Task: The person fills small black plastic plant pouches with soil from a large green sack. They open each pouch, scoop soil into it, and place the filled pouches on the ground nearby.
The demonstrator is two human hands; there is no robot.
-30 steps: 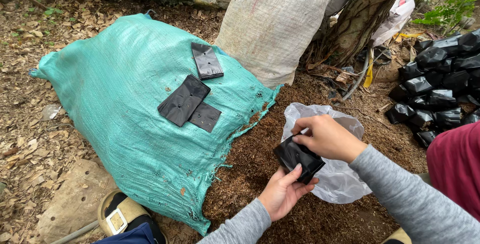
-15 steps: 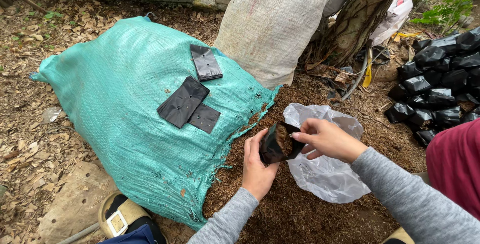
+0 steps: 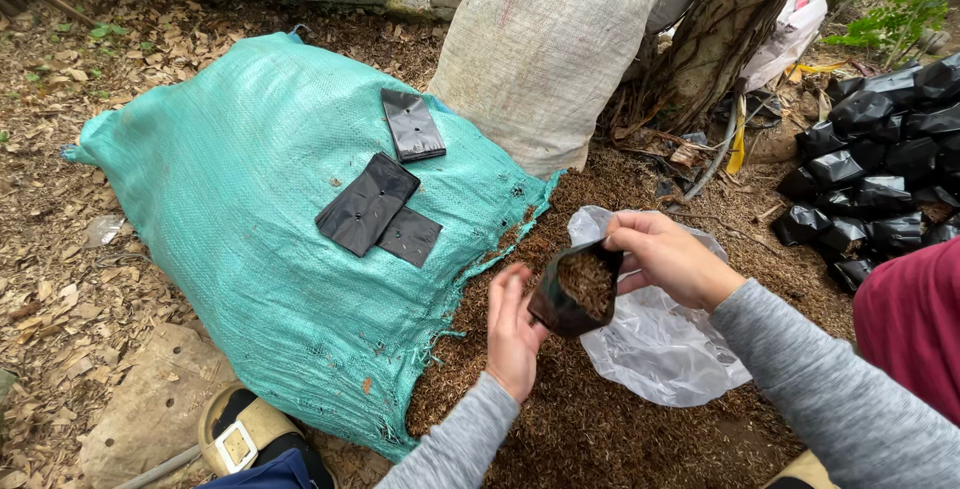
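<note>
In the head view, a small black bag [image 3: 575,294] sits just right of centre, over a heap of brown husk [image 3: 600,419]. Its long axis runs from lower left to upper right, with the open mouth tilted toward 1 o'clock; brown husk fills it nearly to the brim.

The right hand [image 3: 665,254] comes in from 4 o'clock and pinches the bag's upper rim, fingers curled tight around the edge. The left hand [image 3: 512,334] rises from 6 o'clock, its palm flat against the bag's left side and fingers spread and loosely open, cupping rather than clenching.

A clear plastic bag [image 3: 660,349] lies crumpled just beneath the right hand. At 9 o'clock a green woven sack [image 3: 230,209] lies on its side, with three flat black bags [image 3: 385,199] resting on top. A pale woven sack [image 3: 550,49] stands at 12 o'clock. A pile of filled black bags [image 3: 880,169] sits at 2 o'clock, well apart from the hands.
</note>
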